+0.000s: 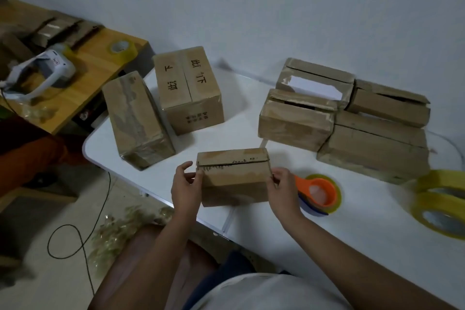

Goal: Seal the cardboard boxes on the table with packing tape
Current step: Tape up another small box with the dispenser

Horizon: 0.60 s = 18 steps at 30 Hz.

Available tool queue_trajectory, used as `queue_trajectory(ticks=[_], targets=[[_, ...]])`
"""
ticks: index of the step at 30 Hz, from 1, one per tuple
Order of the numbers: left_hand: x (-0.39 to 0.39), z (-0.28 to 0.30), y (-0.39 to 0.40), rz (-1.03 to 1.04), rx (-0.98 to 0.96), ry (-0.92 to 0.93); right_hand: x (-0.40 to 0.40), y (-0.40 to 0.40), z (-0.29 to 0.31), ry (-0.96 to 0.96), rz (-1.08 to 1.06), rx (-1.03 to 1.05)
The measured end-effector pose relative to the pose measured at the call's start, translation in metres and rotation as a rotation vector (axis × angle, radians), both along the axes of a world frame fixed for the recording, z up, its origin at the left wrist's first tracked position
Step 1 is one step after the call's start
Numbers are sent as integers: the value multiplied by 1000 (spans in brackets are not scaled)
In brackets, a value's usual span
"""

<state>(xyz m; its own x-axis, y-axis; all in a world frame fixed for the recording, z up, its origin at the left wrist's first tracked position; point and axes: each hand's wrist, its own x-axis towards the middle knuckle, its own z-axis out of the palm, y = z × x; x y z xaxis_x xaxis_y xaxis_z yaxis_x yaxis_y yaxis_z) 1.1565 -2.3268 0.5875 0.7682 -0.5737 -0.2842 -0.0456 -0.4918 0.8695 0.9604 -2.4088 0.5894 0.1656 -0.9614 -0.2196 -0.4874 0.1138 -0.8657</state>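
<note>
Your left hand and right hand each hold one side of the small box, near the table edge, beside the tape dispenser.

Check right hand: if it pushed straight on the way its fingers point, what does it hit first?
The right hand already grips the small box at its right end, fingers pointing left into it. So the box comes first; nothing lies between. The left hand holds the opposite end. Depth is unclear.
</note>
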Motion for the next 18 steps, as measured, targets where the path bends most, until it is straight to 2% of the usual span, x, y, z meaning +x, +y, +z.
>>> queue_trajectory(ticks=[2, 4, 6, 7, 9, 12, 14, 16, 17, 18], targets=[[-4, -5, 4, -67, 72, -110, -9, 0, -7, 17, 34, 35], [-4, -8, 7, -189, 128, -443, -18, -2, -14, 39, 68, 66], [1, -9, 8, -464, 81, -780, -28, -4, -17, 82, 80, 67], [3, -10, 7, -643, 36, -865, -35, -5, -20, 141, 79, 31], [4, -13, 4, -932, 27, -881, -53, -9, -27, 372, 80, -68], [4, -20, 0, -1097, 169, -876, -81, -18, -38, 680, 114, -6], [6, -24, -2, -1127, 217, -916, -90, -25, -43, 731, 198, 124], [8, -24, -3, -1143, 233, -923, -90, -31, -44, 659, 255, 224], [10, -24, -4, -1155, 249, -927, -89, -34, -46, 634, 289, 229], [11, -24, -4, -1168, 259, -934, -89, -36, -45, 692, 331, 224]])
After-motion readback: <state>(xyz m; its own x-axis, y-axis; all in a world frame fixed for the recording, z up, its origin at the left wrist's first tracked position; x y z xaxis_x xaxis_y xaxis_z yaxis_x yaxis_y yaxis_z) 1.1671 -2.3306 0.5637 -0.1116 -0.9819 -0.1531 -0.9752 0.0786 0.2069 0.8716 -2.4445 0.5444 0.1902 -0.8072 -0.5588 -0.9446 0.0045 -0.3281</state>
